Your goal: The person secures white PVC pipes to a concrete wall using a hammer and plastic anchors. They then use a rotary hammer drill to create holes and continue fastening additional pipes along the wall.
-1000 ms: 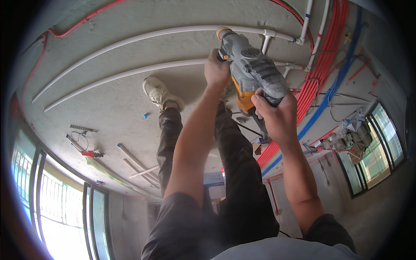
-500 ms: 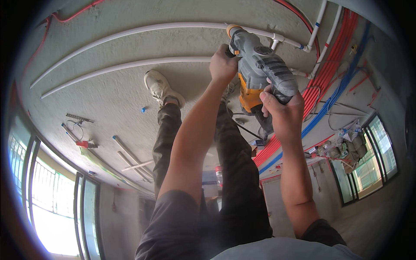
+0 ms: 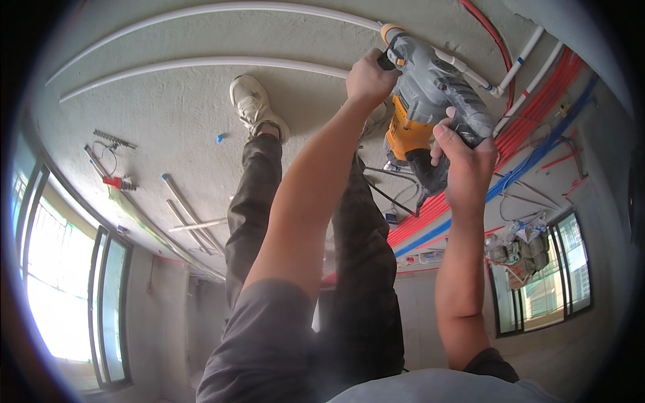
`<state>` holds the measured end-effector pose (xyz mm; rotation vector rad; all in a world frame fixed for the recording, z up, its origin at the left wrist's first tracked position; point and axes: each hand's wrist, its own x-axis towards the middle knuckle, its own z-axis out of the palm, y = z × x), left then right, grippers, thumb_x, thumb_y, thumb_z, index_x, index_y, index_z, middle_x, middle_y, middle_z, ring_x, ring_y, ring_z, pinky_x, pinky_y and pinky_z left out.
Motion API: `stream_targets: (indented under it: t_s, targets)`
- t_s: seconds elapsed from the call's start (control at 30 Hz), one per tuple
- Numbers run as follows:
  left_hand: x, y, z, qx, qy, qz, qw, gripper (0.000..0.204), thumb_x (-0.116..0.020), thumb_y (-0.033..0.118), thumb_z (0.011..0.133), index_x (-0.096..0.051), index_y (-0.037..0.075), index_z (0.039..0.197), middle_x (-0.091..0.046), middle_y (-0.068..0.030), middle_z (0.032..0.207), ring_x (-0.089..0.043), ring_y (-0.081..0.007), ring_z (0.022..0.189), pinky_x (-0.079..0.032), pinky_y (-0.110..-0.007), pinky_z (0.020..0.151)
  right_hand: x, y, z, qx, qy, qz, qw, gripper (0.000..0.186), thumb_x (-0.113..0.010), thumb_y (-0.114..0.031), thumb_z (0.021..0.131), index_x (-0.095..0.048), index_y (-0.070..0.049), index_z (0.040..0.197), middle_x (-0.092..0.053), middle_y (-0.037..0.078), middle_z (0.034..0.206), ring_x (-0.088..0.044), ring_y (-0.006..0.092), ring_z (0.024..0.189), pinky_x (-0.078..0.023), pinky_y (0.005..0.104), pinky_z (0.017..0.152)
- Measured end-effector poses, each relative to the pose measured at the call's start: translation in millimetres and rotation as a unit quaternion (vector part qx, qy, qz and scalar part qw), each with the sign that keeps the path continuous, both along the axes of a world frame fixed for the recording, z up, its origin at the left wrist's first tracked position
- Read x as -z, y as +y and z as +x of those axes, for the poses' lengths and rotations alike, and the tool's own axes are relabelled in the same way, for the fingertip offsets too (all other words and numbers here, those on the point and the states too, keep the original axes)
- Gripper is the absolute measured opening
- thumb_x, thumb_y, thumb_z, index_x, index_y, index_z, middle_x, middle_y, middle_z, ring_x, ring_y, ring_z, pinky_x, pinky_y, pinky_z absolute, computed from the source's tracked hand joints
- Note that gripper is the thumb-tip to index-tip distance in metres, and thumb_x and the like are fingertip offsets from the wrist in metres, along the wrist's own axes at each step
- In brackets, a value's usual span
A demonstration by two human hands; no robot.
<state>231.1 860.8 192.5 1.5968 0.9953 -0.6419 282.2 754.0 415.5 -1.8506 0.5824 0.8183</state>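
A grey and orange rotary hammer drill [image 3: 430, 87] is held in both my hands over the floor. My left hand [image 3: 371, 79] is closed round its side handle near the front end. At the back, my right hand [image 3: 468, 158] wraps the dark rear grip, its thumb showing on the near side. The drill's orange-ringed chuck end [image 3: 391, 31] points away from me, beside a white pipe [image 3: 222, 8]. Whether a bit is fitted, or touches anything, I cannot see. A black cord [image 3: 390, 195] hangs below the grip.
A second white pipe [image 3: 201, 62] runs across the concrete floor [image 3: 168, 107] ahead of my shoe [image 3: 252, 101]. Red conduits [image 3: 531, 107] and blue conduits [image 3: 537, 158] pass on the right. Loose pipe pieces [image 3: 191, 218] and a red-handled tool [image 3: 117, 183] lie at left.
The drill and both hands have shifted right and slightly farther up the picture. The view has tilted too, so the pipes sit higher. Both hands keep their hold.
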Motion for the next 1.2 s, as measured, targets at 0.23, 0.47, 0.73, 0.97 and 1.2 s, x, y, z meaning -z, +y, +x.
stream_targets:
  t_s: [0.23, 0.47, 0.73, 0.97, 1.2]
  targets:
    - [0, 2, 5, 0.000, 0.007, 0.014, 1.000, 0.051, -0.078, 0.043, 0.082, -0.073, 0.007, 0.118, -0.080, -0.0201, 0.110, -0.074, -0.0419, 0.110, -0.057, -0.050, 0.095, 3, 6, 4, -0.021, -0.005, 0.017, 1.000, 0.042, -0.070, -0.004, 0.096, -0.060, 0.009, 0.135, -0.067, 0.007, 0.093, -0.057, 0.0124, 0.068, -0.048, 0.0300, 0.060]
    - [-2, 3, 6, -0.016, 0.029, -0.004, 0.999, 0.049, -0.078, 0.042, 0.082, -0.073, 0.008, 0.117, -0.080, -0.0194, 0.111, -0.074, -0.0405, 0.111, -0.057, -0.049, 0.096, 0, 10, 14, -0.033, 0.015, -0.004, 0.999, 0.044, -0.071, -0.003, 0.094, -0.061, 0.008, 0.136, -0.067, 0.007, 0.092, -0.057, 0.0127, 0.068, -0.048, 0.0302, 0.060]
    - [6, 5, 11, -0.011, 0.032, -0.005, 0.999, 0.045, -0.077, 0.038, 0.082, -0.072, 0.009, 0.116, -0.080, -0.0177, 0.110, -0.074, -0.0396, 0.112, -0.057, -0.049, 0.096, 11, 8, 17, -0.036, -0.002, 0.003, 0.999, 0.040, -0.071, -0.002, 0.091, -0.061, 0.006, 0.129, -0.066, 0.007, 0.089, -0.057, 0.0139, 0.063, -0.047, 0.0318, 0.056]
    - [20, 4, 13, -0.006, 0.046, -0.003, 0.999, 0.050, -0.083, 0.047, 0.081, -0.075, 0.012, 0.115, -0.081, -0.0158, 0.111, -0.075, -0.0385, 0.111, -0.057, -0.050, 0.093, 19, 14, 16, -0.029, -0.004, 0.005, 1.000, 0.030, -0.070, -0.001, 0.091, -0.061, 0.003, 0.119, -0.064, 0.007, 0.086, -0.055, 0.0143, 0.058, -0.046, 0.0326, 0.054]
    - [20, 5, 17, -0.038, 0.064, -0.007, 0.997, 0.050, -0.084, 0.047, 0.081, -0.075, 0.013, 0.115, -0.081, -0.0152, 0.111, -0.075, -0.0384, 0.112, -0.058, -0.049, 0.094, 21, 18, 22, -0.033, 0.001, 0.002, 0.999, 0.016, -0.071, -0.001, 0.092, -0.061, -0.001, 0.105, -0.062, 0.005, 0.078, -0.056, 0.0144, 0.055, -0.046, 0.0329, 0.053]
